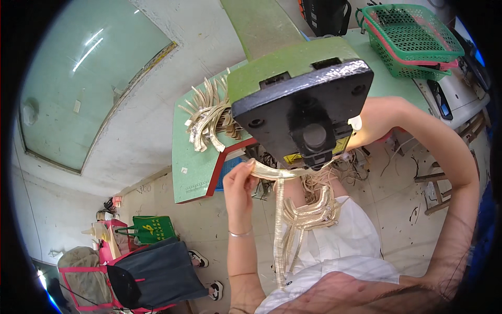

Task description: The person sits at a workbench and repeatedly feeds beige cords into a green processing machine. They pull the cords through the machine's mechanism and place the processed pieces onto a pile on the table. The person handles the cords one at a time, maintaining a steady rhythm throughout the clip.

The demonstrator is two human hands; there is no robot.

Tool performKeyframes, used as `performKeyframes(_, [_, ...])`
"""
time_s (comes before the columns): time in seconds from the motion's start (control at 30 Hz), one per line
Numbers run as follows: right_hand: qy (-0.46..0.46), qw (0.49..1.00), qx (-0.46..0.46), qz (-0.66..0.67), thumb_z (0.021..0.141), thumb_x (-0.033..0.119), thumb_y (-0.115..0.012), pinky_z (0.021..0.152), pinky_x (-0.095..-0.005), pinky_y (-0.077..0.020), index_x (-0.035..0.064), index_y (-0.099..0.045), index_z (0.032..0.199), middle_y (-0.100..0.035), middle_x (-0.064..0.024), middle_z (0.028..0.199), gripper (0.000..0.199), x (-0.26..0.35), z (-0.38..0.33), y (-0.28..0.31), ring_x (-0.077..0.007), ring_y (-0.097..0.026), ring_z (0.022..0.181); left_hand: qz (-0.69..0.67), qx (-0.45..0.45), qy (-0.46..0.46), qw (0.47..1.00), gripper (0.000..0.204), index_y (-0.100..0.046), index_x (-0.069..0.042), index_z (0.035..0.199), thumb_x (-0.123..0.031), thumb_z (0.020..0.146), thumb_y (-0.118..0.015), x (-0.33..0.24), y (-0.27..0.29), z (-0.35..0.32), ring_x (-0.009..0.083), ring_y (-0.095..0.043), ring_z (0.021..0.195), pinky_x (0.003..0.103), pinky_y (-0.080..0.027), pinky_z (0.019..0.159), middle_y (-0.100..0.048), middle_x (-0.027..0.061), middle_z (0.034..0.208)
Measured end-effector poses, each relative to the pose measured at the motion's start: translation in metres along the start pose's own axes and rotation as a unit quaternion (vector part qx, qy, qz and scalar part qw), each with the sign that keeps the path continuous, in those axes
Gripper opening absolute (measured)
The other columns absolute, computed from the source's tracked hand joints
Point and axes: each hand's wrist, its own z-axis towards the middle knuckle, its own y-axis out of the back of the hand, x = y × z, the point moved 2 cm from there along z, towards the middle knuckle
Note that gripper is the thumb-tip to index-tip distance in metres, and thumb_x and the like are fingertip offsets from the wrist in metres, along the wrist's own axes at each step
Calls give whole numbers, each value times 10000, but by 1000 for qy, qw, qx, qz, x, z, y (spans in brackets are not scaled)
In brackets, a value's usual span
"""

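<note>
My left hand [240,183] pinches one end of a shiny gold strap [266,171] between thumb and fingers. The strap runs right, under the black front of a green machine head [303,78], and a long gold strip [278,225] hangs from it toward my lap. My right hand [361,137] reaches in at the machine's right side, by a light there. Its fingers are hidden behind the machine head, so I cannot see what they touch. On my lap lies a bundle of similar gold straps [314,214].
A pile of gold straps [206,118] lies on the green table [191,180], left of the machine. Green baskets [413,39] and a phone [440,99] are at the back right. Below hang loose cords and scraps [361,162]. A green bag [154,229] and another person [157,272] are at left.
</note>
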Motion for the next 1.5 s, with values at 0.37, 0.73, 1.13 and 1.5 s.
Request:
performKeyframes(0.37, [-82,995,51,10,793,288,-664,750,-326,-467,24,-583,1013,-621,-123,933,353,10,8,-18,-250,-580,895,249,190,-116,943,260,-600,65,1020,-162,899,-560,-8,-88,-80,118,-582,833,239,-448,672,-641,117,981])
performKeyframes(0.73, [-89,994,-49,45,795,291,-649,801,-342,-465,44,-535,1142,-562,-172,1054,441,18,-3,-30,-291,-560,913,5,113,5,994,239,-632,67,920,-130,943,-498,47,-90,-48,113,-609,731,218,-465,633,-652,94,815])
performKeyframes(1.13, [28,963,-253,93,867,222,-577,595,-333,-490,-2,-637,816,-637,-132,798,238,32,-11,-124,-245,-625,707,-5,156,187,970,246,-626,29,866,-174,933,-505,50,-27,-67,91,-546,552,194,-371,476,-618,62,691])
performKeyframes(1.5, [-296,891,-41,343,913,282,-502,447,-255,-414,3,-602,726,-537,-28,543,350,40,-41,-83,-75,-508,451,161,198,0,967,132,-648,40,945,-53,875,-586,15,-81,-51,63,-555,529,181,-427,486,-624,31,703])
